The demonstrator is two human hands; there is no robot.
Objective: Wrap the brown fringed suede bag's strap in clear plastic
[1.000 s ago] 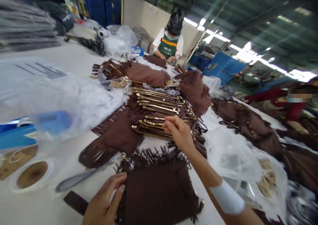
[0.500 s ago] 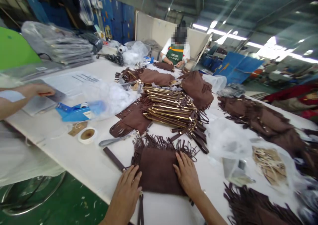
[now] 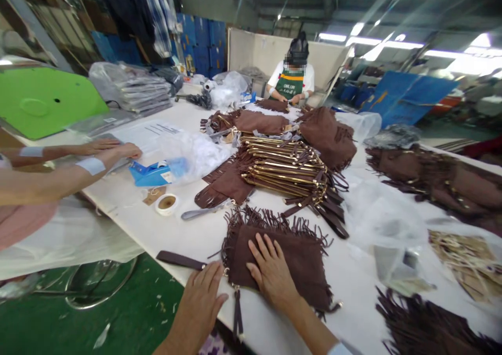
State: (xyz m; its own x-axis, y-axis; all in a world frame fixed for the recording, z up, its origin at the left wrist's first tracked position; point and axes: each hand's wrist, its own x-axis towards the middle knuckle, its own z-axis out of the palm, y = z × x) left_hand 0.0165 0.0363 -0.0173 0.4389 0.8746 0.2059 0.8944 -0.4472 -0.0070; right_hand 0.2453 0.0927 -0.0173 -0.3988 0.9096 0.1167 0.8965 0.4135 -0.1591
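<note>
A dark brown fringed bag (image 3: 301, 255) lies on the white table, its fringe pointing away from me. My right hand (image 3: 270, 268) rests spread on the bag's left-centre part, palm down. By the bag's lower left corner is my left hand (image 3: 203, 297), its thumb apart from the fingers and its fingertips beside the metal ring and the strap (image 3: 180, 260). A short tassel (image 3: 238, 313) hangs from that corner. Beyond the bag lies a stack of brown bags with gold zips (image 3: 284, 169).
Left of the stack are a blue tape dispenser (image 3: 151, 173), a tape roll (image 3: 167, 203) and clear plastic. Another person's arms (image 3: 78, 172) reach in from the left. A person in a green apron (image 3: 290, 86) works at the far end. Tags (image 3: 466, 261) lie at right.
My right hand has moved from the bag's right edge to its left-centre part. My left hand has slid off the bag's left edge. The view has turned left, showing more of the neighbour's arms.
</note>
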